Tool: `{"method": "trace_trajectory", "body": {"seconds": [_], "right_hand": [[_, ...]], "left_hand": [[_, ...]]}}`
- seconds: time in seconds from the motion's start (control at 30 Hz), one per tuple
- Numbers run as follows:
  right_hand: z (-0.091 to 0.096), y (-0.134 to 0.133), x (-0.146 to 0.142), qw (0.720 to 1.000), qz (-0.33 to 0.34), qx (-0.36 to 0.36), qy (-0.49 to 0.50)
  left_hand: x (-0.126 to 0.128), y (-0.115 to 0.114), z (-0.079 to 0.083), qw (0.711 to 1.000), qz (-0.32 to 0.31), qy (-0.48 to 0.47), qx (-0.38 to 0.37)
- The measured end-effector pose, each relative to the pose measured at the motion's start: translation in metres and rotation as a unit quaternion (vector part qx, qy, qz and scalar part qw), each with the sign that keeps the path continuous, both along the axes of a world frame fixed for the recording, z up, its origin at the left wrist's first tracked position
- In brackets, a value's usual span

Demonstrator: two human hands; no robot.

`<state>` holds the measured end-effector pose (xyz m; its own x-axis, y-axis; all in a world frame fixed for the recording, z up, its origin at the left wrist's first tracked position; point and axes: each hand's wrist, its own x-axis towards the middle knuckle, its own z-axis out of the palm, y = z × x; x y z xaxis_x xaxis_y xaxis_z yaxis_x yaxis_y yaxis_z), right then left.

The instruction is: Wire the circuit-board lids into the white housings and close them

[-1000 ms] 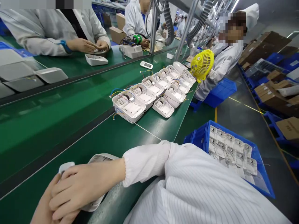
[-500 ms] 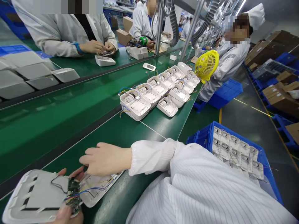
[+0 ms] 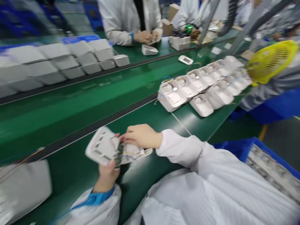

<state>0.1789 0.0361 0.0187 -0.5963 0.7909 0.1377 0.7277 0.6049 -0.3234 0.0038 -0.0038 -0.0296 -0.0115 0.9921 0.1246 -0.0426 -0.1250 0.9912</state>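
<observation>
My left hand (image 3: 108, 176), with a blue wrist strap (image 3: 97, 198), grips a white plastic housing half (image 3: 103, 145) by its lower edge, thumb over the inner side. A green circuit board (image 3: 119, 153) sits at that half's right side. Thin coloured wires run from it to a second white housing half (image 3: 131, 151), which lies low over the bench, partly under my right hand (image 3: 142, 136). My right fingers are bent together at the top of the board; what they pinch is hidden and blurred.
White housings with wires (image 3: 173, 97) stand in rows on the green bench. Stacked white housings (image 3: 58, 61) line the belt's far side. A white housing (image 3: 25, 187) lies at the near left. A yellow fan (image 3: 272, 62) stands right; a blue crate (image 3: 248, 150) holds more parts. A co-worker's hands (image 3: 146, 37) work opposite.
The view has swung left, so the bench things appear farther right. My left forearm and the housing at near left have come into view. Both hands stay at the same joined housing halves.
</observation>
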Motion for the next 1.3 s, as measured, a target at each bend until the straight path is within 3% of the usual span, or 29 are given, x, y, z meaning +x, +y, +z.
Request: {"method": "trace_trajectory", "body": {"seconds": [0.17,0.33,0.97,1.3], "right_hand": [[-0.010,0.001,0.000,0.996,0.019,0.016,0.084],[-0.009,-0.001,-0.001,0.997,0.026,0.033,0.065],[-0.012,0.001,-0.001,0.989,0.079,0.105,0.061],[-0.012,0.000,-0.006,0.993,0.063,0.101,0.021]], "left_hand": [[-0.007,-0.003,-0.014,0.986,-0.109,-0.128,0.004],[-0.004,-0.003,-0.005,0.975,-0.130,-0.180,0.026],[-0.009,-0.001,-0.001,0.982,-0.167,-0.077,0.036],[-0.007,-0.003,-0.005,0.987,-0.142,-0.066,0.043]]}}
